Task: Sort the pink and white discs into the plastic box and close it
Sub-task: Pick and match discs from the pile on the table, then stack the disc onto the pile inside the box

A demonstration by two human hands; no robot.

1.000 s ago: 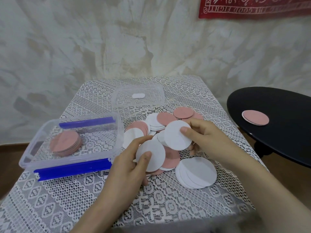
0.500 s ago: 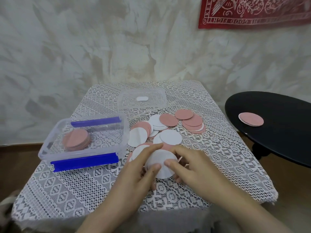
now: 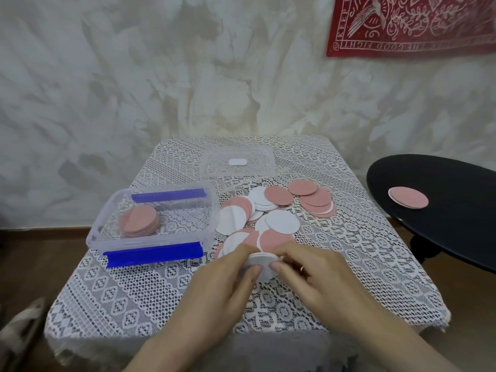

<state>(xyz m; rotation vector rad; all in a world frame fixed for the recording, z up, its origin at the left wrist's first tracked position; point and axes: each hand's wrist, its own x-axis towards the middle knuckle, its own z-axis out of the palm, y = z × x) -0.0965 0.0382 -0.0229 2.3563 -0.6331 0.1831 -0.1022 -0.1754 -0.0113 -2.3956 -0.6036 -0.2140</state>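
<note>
Held a thin stack of white discs [image 3: 261, 260] between both hands, low over the lace tablecloth [image 3: 134, 291]. Pinched it from the left with the left hand [image 3: 225, 285] — thumb on the near rim, fingers curled over the far side. Pinched it from the right with the right hand [image 3: 316, 275] in the same manner, thumb tip close beside the other thumb. Could not tell how many discs sat in the stack, nor whether it touched the cloth.

Noted a loose heap of pink and white discs [image 3: 279, 208] just beyond the fingertips, overlapping one another and spreading away to the right. Noted the plastic box [image 3: 210, 226] off to the left of the left hand and a little farther out — open, clear-walled, with a blue clip [image 3: 153, 255] along its near side and a second along its far side. Found inside it a neat stack of pink discs [image 3: 139, 220], toward its left end. Found the clear lid [image 3: 257, 163] lying flat well beyond both hands, past the heap, apart from the box, with a small white label at its middle.

Spotted a black round table [image 3: 451, 226] far to the right of the right hand, with a pink disc [image 3: 408, 197] lying on it. Spotted a red patterned hanging [image 3: 410, 22] high on the wall, above and beyond the right hand.
</note>
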